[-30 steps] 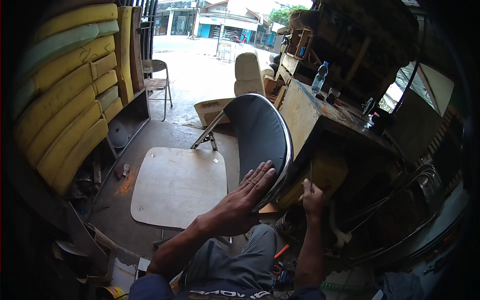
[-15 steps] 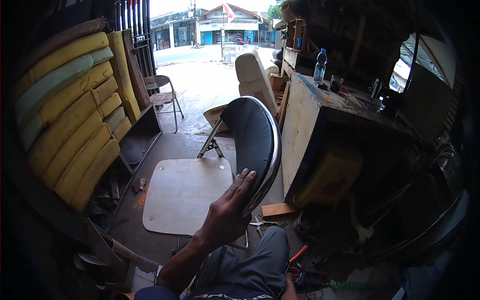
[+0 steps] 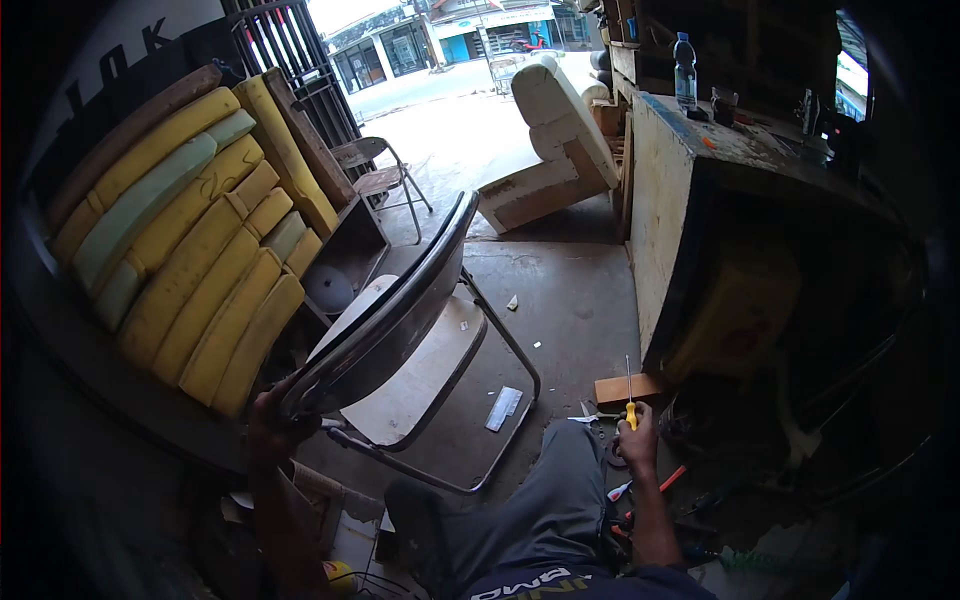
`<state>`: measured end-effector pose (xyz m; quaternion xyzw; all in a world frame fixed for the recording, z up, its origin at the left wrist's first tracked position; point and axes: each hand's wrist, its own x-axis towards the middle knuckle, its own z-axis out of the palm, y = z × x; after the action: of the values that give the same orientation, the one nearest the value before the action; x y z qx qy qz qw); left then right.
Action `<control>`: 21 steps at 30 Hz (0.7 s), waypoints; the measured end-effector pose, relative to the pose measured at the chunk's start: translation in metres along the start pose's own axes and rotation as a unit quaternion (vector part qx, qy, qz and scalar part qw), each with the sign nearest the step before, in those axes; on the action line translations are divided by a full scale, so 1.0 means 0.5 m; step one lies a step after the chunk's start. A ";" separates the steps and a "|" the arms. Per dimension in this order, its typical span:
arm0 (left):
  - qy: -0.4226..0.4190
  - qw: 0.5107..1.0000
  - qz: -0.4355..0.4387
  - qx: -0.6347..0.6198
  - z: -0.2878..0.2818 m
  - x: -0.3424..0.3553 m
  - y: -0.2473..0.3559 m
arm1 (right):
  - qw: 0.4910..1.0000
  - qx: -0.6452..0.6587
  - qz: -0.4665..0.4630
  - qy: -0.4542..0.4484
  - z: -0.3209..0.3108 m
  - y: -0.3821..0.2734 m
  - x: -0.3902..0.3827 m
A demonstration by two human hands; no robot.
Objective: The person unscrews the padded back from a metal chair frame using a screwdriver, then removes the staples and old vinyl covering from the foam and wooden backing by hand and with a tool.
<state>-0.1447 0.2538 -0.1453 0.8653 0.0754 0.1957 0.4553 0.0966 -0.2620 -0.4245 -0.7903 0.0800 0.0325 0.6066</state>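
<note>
A metal folding chair (image 3: 408,322) stands in front of me, turned so that the back of its curved, chrome-rimmed backrest faces me. Its pale board seat (image 3: 425,372) shows beyond the backrest. My left hand (image 3: 270,428) grips the near left end of the backrest; shadow hides part of its fingers. In my right hand (image 3: 640,438), above my right knee, is a screwdriver (image 3: 631,412) with a yellow handle, its thin shaft pointing up. The screwdriver is apart from the chair.
Pliers (image 3: 592,416) and an orange-brown block (image 3: 626,388) lie on the floor near my right hand. Yellow foam pads (image 3: 195,290) are stacked at left. A worn workbench (image 3: 668,220) with a bottle (image 3: 685,75) stands at right. Farther off are a pale seat frame (image 3: 560,165) and another folding chair (image 3: 385,180).
The chair has swung round to the left, bringing the backrest's rear side toward me. My left hand moved left with it. My right hand has risen into view with the screwdriver.
</note>
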 end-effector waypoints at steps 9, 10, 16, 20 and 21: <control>-0.014 0.976 -0.162 0.144 -0.194 -0.077 0.177 | 0.935 0.177 -0.157 -0.262 0.149 -0.388 -0.136; -0.039 0.983 -0.125 0.128 -0.170 -0.077 0.236 | 0.926 0.196 -0.161 -0.281 0.152 -0.410 -0.142; -0.087 0.955 0.027 0.282 0.025 0.178 0.387 | 0.909 0.173 -0.219 -0.308 0.173 -0.502 -0.124; -0.131 0.933 -0.067 0.329 0.127 0.333 0.368 | 0.901 0.153 -0.279 -0.296 0.204 -0.538 -0.094; -0.162 0.928 -0.083 0.326 0.138 0.350 0.364 | 0.901 0.147 -0.280 -0.298 0.209 -0.541 -0.089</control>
<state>0.0343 0.1511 0.0154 0.9766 0.1317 -0.0205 0.1687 0.1021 -0.0892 -0.1874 -0.6352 -0.3248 0.0829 0.6958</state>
